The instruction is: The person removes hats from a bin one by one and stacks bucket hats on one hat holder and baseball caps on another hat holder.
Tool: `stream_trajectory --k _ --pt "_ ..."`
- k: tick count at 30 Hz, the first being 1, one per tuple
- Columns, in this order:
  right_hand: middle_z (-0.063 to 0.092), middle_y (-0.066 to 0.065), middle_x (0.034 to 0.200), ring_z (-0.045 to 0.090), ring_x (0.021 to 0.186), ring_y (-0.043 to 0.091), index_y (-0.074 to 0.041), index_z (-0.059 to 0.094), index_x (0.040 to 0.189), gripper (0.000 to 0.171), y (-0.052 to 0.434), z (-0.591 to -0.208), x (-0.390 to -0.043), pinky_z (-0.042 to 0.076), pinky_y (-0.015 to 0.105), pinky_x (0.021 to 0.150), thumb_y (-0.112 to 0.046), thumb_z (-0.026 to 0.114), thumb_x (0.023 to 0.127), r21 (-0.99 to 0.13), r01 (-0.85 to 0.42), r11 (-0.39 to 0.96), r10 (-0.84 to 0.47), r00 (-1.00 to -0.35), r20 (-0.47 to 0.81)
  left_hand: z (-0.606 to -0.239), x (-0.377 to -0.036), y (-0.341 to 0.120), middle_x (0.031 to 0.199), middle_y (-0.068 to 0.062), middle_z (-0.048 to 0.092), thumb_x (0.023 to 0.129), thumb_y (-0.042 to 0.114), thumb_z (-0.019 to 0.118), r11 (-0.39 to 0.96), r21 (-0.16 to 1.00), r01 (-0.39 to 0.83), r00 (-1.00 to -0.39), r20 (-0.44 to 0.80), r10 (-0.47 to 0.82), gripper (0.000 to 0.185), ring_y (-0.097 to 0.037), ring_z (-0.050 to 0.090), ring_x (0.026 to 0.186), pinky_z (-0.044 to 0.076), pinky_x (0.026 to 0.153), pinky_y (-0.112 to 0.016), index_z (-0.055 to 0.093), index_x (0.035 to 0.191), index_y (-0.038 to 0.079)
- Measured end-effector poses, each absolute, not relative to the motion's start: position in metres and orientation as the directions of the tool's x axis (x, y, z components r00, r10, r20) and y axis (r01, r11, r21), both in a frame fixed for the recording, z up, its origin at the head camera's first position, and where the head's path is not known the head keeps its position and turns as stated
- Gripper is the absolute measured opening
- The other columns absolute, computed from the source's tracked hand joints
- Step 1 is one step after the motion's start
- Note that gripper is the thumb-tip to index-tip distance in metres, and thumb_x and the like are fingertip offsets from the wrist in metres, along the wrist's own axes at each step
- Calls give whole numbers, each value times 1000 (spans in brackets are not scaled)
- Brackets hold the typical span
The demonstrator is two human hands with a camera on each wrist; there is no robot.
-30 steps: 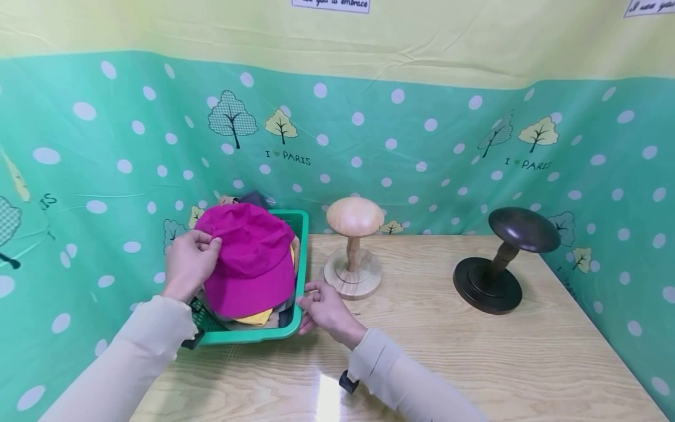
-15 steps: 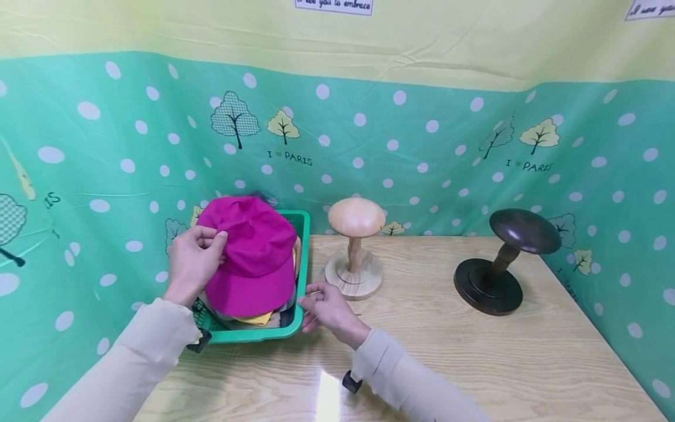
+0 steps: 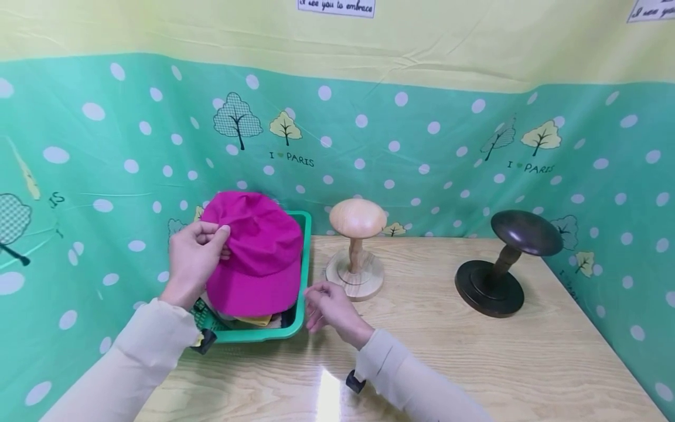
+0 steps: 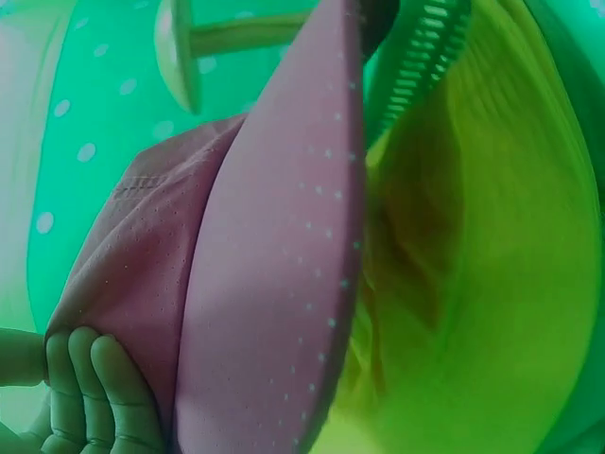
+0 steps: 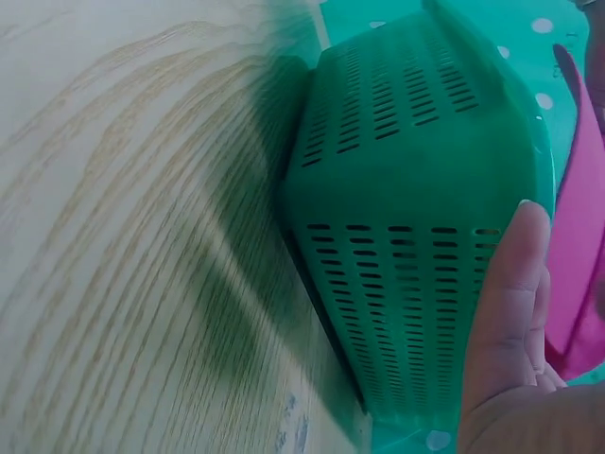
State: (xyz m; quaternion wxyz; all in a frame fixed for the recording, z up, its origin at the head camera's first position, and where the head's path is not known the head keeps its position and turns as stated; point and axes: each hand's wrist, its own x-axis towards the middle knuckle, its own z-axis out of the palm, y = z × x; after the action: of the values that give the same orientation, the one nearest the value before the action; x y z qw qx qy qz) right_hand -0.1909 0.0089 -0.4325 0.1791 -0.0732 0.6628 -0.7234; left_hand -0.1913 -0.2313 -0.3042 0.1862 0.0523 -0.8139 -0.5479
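My left hand [image 3: 196, 258] pinches the left side of a magenta cap [image 3: 254, 252] and holds it raised above the green basket [image 3: 299, 305]. In the left wrist view the fingers [image 4: 90, 397] curl round the cap's [image 4: 274, 284] edge, its brim underside facing the camera. My right hand [image 3: 329, 306] hovers just right of the basket with relaxed fingers, holding nothing. In the right wrist view the fingers [image 5: 506, 322] lie close to the slotted basket wall [image 5: 406, 227]. Yellow fabric [image 3: 255, 320] and other clothing lie in the basket under the cap.
A light wooden hat stand [image 3: 356, 249] is right of the basket. A dark wooden hat stand [image 3: 508, 261] is further right. Both are bare. A green dotted curtain [image 3: 422, 146] backs the wooden table [image 3: 448, 363] and closes its left and right sides.
The left hand has lifted the magenta cap a little higher out of the basket. The right hand has come off the basket's rim and moved slightly right.
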Motion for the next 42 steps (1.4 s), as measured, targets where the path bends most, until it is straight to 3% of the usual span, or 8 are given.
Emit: stream_trajectory --k 7,11,18,27,36,42 --pt "63 19 84 65 60 23 6 52 115 46 16 -424 -192 57 40 59 -36 52 97 -970 182 -163 -385 -917 -107 -300 -185 -223 75 3 67 93 31 62 333 939 91 -944 188 -271 30 -11 66 67 54 66 -20 61 101 1" --pt "61 13 80 63 60 20 5 51 117 42 18 -421 -192 57 35 58 -32 54 97 -969 179 -170 -380 -919 -103 -299 -182 -220 71 2 66 92 25 64 202 976 83 -951 138 -277 26 -11 64 63 54 63 -21 60 99 0" --pt "53 6 77 56 62 15 0 55 103 28 20 -419 -191 55 31 58 -27 55 96 -968 163 -191 -372 -925 -83 -300 -175 -217 67 1 64 91 17 66 14 997 70 -960 71 -269 25 -12 61 57 54 59 -22 56 98 -5" --pt "59 2 79 61 67 12 -4 51 103 7 23 -415 -185 56 32 63 -9 50 97 -906 207 -369 -443 -896 -24 -314 -168 -220 69 3 64 92 21 65 -13 1000 0 -964 -3 -267 28 -11 61 60 54 62 -23 54 101 -3" --pt "62 1 84 62 70 10 -5 49 106 8 30 -408 -178 55 27 63 -6 46 99 -908 117 -402 -483 -870 102 -330 -162 -221 70 4 61 92 28 65 62 997 -47 -952 -26 -306 34 -10 60 64 54 63 -24 55 107 -1" --pt "62 1 85 62 73 9 -4 50 108 10 37 -401 -171 55 26 62 -6 46 99 -914 39 -404 -508 -840 189 -339 -156 -219 70 2 60 94 28 62 43 998 -36 -947 -21 -320 30 -13 57 61 52 59 -24 57 106 1"
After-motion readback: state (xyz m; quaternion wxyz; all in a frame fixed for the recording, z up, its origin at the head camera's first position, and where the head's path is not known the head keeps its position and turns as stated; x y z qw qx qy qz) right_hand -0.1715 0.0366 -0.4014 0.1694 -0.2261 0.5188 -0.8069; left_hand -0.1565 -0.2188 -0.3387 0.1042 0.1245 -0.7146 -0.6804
